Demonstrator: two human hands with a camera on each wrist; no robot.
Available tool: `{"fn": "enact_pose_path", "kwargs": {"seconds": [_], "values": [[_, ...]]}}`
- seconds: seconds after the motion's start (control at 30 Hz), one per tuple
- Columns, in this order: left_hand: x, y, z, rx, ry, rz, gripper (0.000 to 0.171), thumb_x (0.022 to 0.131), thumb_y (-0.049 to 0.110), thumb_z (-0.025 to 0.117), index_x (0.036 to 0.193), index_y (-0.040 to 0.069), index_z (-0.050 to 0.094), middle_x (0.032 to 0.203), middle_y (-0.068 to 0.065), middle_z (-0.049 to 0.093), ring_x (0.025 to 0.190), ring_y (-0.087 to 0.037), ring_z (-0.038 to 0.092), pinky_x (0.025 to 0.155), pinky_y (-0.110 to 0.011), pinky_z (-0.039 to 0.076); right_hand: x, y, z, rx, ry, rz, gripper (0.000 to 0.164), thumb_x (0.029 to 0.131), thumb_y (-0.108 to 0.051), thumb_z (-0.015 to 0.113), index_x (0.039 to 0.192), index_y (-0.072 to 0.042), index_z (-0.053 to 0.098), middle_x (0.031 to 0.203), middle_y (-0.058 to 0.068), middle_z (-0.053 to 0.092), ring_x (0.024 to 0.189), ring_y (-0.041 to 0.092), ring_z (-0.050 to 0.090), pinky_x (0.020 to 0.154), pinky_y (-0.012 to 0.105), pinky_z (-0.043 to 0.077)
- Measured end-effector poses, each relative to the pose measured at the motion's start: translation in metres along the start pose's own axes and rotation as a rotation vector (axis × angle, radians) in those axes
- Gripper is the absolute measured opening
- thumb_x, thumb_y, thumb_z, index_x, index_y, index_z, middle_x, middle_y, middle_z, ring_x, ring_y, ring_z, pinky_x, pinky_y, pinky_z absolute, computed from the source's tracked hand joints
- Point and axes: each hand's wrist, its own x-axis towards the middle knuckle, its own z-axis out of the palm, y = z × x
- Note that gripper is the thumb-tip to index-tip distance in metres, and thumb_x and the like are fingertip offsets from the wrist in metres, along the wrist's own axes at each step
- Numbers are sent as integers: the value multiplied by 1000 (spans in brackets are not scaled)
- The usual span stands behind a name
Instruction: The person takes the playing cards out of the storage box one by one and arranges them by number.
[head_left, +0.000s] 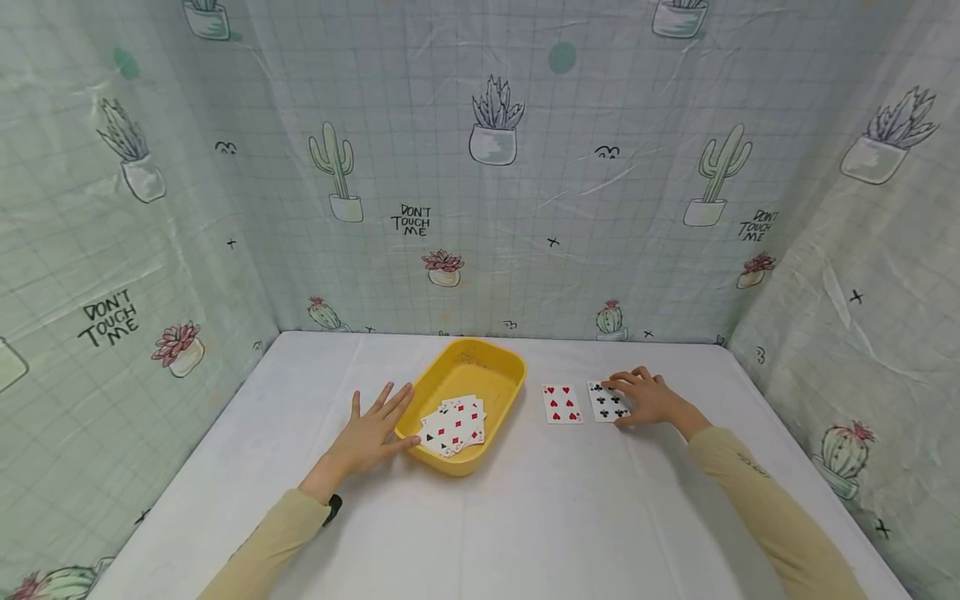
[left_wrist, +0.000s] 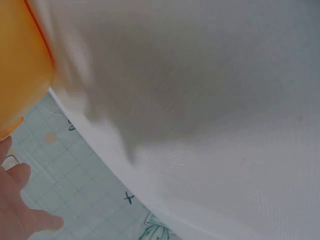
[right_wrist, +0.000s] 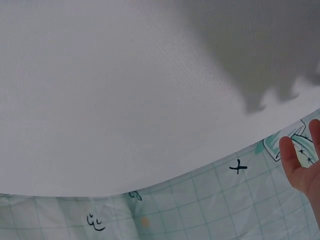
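My left hand (head_left: 366,435) is at the left side of a yellow tray (head_left: 517,367), fingers spread and straight, thumb over its near left rim. Several overlapping playing cards (head_left: 454,425) lie face up inside, with diamonds and black pips showing. My right hand (head_left: 651,398) holds a clubs card (head_left: 604,403) on the table, fingers at its far edge and thumb at its near edge. Left of that is a face-up six of hearts (head_left: 562,404). The left wrist view shows part of my left hand (left_wrist: 17,207) beside the tray; in the right wrist view my right hand (right_wrist: 302,167) shows only partly.
A white cloth (head_left: 540,525) covers the table. Patterned fabric walls (head_left: 555,283) with cactus drawings rise at the back and both sides. Hand shadows fall on the cloth.
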Motion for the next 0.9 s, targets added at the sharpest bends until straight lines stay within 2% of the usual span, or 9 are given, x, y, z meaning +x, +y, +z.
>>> {"fn": "enact_pose_path", "kwargs": {"seconds": [0.23,0.57,0.9], "values": [[0,0,0,5,3,-8,81,83,64,38,145,20,12,151,3,15,139,-30,12,102,-66,-5,1,1,1,-7,-16,1,72,69,-49,68,129,-17,46,131,8,44,109,34,35,73,49,34],[-1,2,-1,-7,-3,-8,81,83,63,40,145,19,13,151,1,17,139,-31,12,102,-67,-5,-3,-3,-5,0,7,3,73,69,-48,69,131,-16,45,131,9,44,111,34,35,75,50,34],[-1,1,-2,-5,2,-8,81,83,63,40,144,18,14,150,-1,18,139,-28,9,102,-66,-5,5,-20,-13,28,130,-76,65,74,-46,65,130,-16,46,127,8,49,109,31,39,77,50,36]]}}
